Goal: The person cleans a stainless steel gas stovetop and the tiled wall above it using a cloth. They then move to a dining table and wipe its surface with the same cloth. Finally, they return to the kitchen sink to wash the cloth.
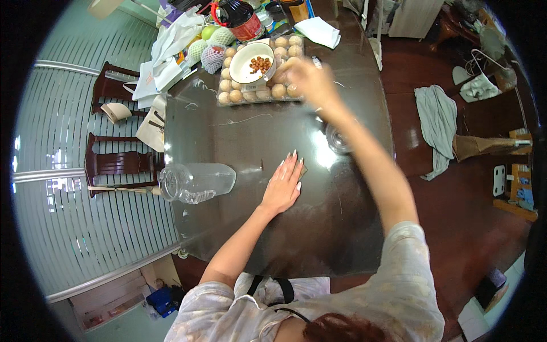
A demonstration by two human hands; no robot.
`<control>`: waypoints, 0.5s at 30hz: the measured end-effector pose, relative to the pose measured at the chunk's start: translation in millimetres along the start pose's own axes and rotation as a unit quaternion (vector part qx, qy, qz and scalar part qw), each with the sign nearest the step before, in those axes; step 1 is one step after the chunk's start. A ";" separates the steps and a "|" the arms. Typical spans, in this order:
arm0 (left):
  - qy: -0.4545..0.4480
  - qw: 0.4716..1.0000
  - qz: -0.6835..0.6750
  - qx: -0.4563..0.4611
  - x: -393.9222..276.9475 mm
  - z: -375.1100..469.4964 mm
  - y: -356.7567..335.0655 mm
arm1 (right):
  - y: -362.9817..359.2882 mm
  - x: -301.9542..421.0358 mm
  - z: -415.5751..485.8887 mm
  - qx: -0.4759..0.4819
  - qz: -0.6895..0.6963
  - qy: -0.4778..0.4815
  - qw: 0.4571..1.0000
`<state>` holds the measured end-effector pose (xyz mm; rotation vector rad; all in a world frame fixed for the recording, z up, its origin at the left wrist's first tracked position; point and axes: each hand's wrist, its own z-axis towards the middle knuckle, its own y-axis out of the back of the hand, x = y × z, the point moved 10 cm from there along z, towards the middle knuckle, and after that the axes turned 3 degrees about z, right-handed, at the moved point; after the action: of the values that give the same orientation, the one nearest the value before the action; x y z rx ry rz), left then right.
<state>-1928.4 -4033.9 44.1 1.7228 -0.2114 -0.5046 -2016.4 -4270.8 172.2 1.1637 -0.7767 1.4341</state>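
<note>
My left hand [282, 184] lies flat on the dark glossy table [230, 137], fingers together, partly over a small flat brownish piece [303, 172]. My right hand [301, 79], blurred, is over the right edge of a clear plastic carton of eggs [235, 96]; its fingers are hard to make out, and whether it holds anything cannot be told. A white bowl [239, 68] with small reddish-brown nuts or beans [260, 65] stands on the carton, left of that hand. Under my right forearm is a round clear glass object [337, 137], partly hidden.
A large clear ribbed jar [209, 181] lies at the table's left. Foam-netted fruit [213, 59], a red-labelled dark bottle [245, 23] and white bags [177, 38] crowd the far side. A folded white paper [318, 32] lies far right. Wooden chairs [124, 162] stand left.
</note>
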 end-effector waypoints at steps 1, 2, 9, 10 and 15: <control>0.000 1.000 0.001 -0.001 -0.5 -0.3 2.0 | 44.0 -13.8 26.0 -0.047 -0.147 0.035 0.987; 0.005 1.000 -0.009 0.005 -0.4 0.1 2.8 | 67.8 -26.0 56.2 -0.074 -0.228 0.076 0.968; 0.024 0.998 -0.040 0.031 0.5 6.6 5.7 | 62.1 -164.7 161.9 0.116 -0.368 0.103 0.917; 0.027 0.998 -0.047 0.037 0.6 6.6 4.8 | 59.8 -187.9 164.5 0.145 -0.388 0.057 0.909; 0.032 0.998 -0.029 0.049 1.7 6.5 2.5 | 82.1 -212.0 147.0 0.138 -0.431 0.057 0.890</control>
<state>-1929.5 -4040.9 45.2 1.8420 -0.1416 -0.4879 -2073.5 -4493.2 28.7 1.3773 0.0758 0.8429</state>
